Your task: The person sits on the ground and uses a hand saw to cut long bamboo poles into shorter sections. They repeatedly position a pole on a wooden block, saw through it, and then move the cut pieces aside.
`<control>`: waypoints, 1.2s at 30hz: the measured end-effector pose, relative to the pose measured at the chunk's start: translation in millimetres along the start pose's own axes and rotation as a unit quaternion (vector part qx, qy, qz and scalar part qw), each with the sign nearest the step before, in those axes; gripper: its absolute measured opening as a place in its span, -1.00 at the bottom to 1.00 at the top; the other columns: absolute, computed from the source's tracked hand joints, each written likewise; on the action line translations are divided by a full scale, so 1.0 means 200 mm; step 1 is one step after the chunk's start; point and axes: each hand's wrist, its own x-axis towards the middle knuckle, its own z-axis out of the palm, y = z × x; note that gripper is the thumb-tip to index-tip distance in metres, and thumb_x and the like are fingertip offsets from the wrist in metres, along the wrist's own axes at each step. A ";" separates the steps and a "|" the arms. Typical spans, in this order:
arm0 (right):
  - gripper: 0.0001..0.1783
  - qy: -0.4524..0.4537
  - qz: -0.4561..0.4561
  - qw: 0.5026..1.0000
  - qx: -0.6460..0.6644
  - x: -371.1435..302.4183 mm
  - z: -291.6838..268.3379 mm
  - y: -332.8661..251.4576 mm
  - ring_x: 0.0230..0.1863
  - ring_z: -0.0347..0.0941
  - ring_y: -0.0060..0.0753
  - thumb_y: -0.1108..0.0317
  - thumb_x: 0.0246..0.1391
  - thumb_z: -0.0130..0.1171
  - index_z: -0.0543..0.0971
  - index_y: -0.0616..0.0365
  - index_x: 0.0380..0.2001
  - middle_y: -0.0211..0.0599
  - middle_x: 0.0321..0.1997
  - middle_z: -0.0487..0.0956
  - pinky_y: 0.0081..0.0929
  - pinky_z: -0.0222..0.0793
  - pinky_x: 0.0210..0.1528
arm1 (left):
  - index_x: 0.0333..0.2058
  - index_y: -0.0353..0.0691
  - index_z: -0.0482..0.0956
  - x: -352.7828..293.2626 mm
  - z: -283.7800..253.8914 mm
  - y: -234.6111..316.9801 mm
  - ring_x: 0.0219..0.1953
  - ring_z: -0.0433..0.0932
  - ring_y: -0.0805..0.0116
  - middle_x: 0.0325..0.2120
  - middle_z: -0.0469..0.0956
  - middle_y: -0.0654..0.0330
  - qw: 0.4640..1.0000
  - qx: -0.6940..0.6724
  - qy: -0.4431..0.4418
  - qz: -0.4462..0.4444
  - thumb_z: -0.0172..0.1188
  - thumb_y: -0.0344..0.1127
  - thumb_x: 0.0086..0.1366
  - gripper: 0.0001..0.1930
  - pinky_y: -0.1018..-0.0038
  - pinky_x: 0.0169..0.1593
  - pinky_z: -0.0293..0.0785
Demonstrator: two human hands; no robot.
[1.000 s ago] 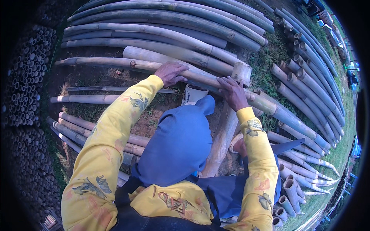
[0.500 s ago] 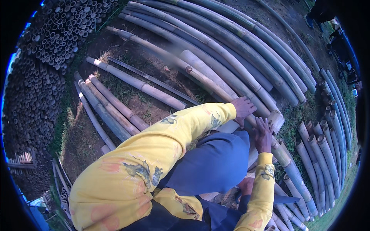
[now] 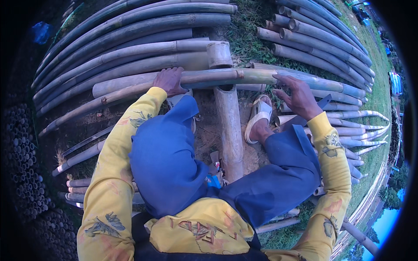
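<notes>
A long grey-green bamboo pole lies crosswise in front of me, resting on a short thick bamboo log that points away from me. My left hand is clamped over the pole left of the log. Right of the log, my right hand has its fingers spread, fingertips touching the pole. Both sleeves are yellow, and blue cloth covers my knees. My foot in a white sandal sits beside the log.
Many long bamboo poles lie stacked ahead and left, more on grass at the right. A short upright bamboo stump stands behind the pole. A dark blade lies under my right wrist. Stacked cut tubes fill the left.
My view has swung round to face the pole squarely. My hands, close together before, are now spread apart along the pole, the right one opened out.
</notes>
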 end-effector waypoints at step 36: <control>-0.53 0.208 0.514 0.832 0.022 -1.24 1.79 0.12 0.10 0.42 0.12 0.32 0.10 0.16 0.49 0.18 0.10 -0.01 0.03 0.50 -0.03 0.39 0.17 | 0.41 -0.17 0.29 -0.01 0.03 0.00 0.23 0.51 -0.06 0.17 0.55 -0.08 0.994 -0.075 0.036 0.070 0.60 -0.06 -0.03 0.03 0.09 0.35 0.36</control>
